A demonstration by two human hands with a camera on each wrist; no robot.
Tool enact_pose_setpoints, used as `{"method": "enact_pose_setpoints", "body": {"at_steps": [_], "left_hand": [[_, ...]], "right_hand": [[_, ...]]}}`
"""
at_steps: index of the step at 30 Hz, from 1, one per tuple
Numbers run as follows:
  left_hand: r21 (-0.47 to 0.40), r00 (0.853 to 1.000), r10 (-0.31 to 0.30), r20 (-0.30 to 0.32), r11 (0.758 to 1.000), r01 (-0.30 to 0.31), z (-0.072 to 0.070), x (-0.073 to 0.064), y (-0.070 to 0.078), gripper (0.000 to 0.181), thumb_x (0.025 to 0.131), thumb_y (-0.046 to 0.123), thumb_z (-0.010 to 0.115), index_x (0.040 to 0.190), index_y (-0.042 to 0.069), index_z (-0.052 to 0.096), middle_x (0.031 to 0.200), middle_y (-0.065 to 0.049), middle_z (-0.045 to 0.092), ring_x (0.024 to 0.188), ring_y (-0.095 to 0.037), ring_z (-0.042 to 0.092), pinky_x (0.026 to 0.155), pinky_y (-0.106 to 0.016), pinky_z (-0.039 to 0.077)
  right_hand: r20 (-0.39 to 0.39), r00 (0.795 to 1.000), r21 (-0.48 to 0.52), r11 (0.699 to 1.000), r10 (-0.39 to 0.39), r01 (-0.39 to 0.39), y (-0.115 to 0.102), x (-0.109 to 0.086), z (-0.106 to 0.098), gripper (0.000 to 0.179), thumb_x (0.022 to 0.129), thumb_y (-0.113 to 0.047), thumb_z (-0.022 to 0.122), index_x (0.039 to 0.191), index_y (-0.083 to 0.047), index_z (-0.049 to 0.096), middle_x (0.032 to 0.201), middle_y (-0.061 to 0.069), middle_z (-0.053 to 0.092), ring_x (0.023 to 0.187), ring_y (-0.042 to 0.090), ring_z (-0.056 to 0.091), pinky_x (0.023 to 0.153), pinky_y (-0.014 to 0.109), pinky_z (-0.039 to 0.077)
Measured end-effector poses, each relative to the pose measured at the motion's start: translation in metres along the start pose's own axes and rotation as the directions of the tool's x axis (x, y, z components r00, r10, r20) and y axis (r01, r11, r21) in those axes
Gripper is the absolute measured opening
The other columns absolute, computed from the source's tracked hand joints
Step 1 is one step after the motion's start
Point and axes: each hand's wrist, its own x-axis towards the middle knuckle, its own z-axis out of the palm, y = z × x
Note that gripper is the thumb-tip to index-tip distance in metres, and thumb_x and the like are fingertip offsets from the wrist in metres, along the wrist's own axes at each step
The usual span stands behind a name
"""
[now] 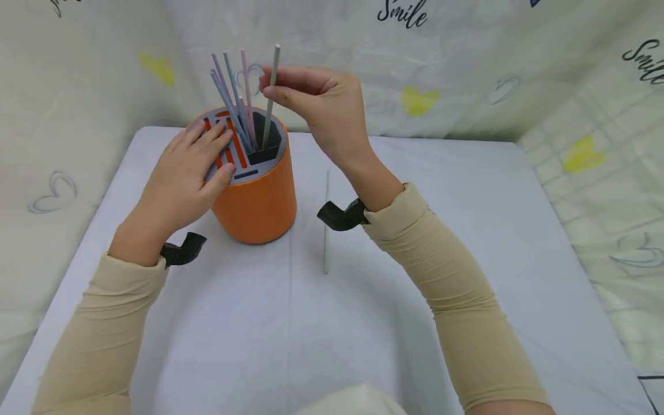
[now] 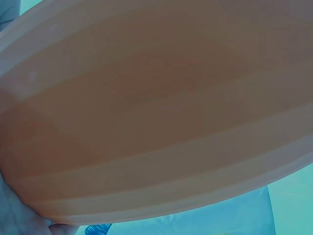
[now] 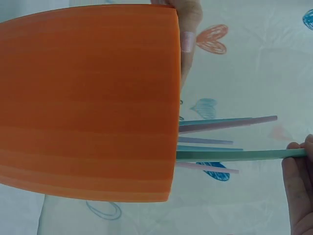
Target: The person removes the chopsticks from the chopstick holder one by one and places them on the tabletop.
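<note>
A round orange holder (image 1: 254, 213) with a grey slotted top stands at the back left of the table. My left hand (image 1: 178, 176) rests on the left of that top, fingers spread over the slots. Between thumb and fingers, my right hand (image 1: 332, 109) pinches the upper part of a pale green stick (image 3: 230, 155), whose lower end is down in the dark open compartment. Several thin blue, purple and pink sticks (image 1: 245, 78) lean upright in the holder. In the left wrist view the orange wall (image 2: 161, 107) fills most of the picture.
Another thin pale green stick (image 1: 325, 248) lies on the white table (image 1: 249, 334), right of the holder and partly below the right wrist's black camera mount (image 1: 342, 216). A patterned cloth (image 1: 467, 63) hangs behind the table.
</note>
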Motion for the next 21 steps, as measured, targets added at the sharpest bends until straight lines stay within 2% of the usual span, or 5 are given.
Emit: {"method": "enact_pose_setpoints", "body": {"at_steps": [3, 11, 14, 21], "left_hand": [[0.011, 1.0, 0.004, -0.008, 1.0, -0.004, 0.0, 0.001, -0.001, 0.053, 0.097, 0.031, 0.036, 0.143, 0.005, 0.036, 0.149, -0.013, 0.032, 0.142, -0.031, 0.016, 0.118, -0.041, 0.006], [-0.005, 1.0, 0.009, 0.005, 1.0, -0.009, 0.004, 0.006, 0.001, 0.054, 0.097, 0.032, 0.036, 0.143, 0.005, 0.035, 0.15, -0.012, 0.031, 0.142, -0.031, 0.015, 0.118, -0.041, 0.007], [-0.013, 1.0, 0.007, -0.002, 1.0, -0.007, 0.005, 0.006, 0.0, 0.053, 0.096, 0.032, 0.036, 0.143, 0.005, 0.036, 0.15, -0.012, 0.032, 0.142, -0.031, 0.016, 0.118, -0.041, 0.007], [-0.019, 1.0, 0.006, -0.018, 1.0, -0.007, 0.005, 0.011, 0.0, 0.053, 0.096, 0.032, 0.037, 0.142, 0.005, 0.037, 0.149, -0.011, 0.032, 0.142, -0.03, 0.017, 0.118, -0.042, 0.008]], "right_hand": [[-0.013, 1.0, 0.024, 1.0, -0.003, 0.003, -0.004, 0.001, -0.001, 0.02, 0.076, 0.007, 0.068, 0.096, 0.012, 0.069, 0.084, 0.011, 0.072, 0.087, 0.018, 0.069, 0.088, 0.027, 0.052], [-0.066, 0.994, 0.091, 0.991, -0.092, 0.097, -0.011, 0.002, -0.009, 0.022, 0.076, 0.011, 0.066, 0.097, 0.018, 0.065, 0.08, 0.01, 0.072, 0.083, 0.02, 0.07, 0.088, 0.032, 0.053], [-0.061, 0.99, 0.117, 0.984, -0.127, 0.133, -0.015, 0.004, -0.011, 0.023, 0.076, 0.013, 0.065, 0.098, 0.019, 0.064, 0.079, 0.01, 0.072, 0.082, 0.022, 0.07, 0.088, 0.033, 0.053], [-0.038, 0.982, 0.1, 0.977, -0.186, 0.189, -0.025, 0.012, -0.023, 0.026, 0.075, 0.014, 0.066, 0.1, 0.019, 0.063, 0.081, 0.012, 0.072, 0.085, 0.023, 0.07, 0.087, 0.034, 0.053]]}}
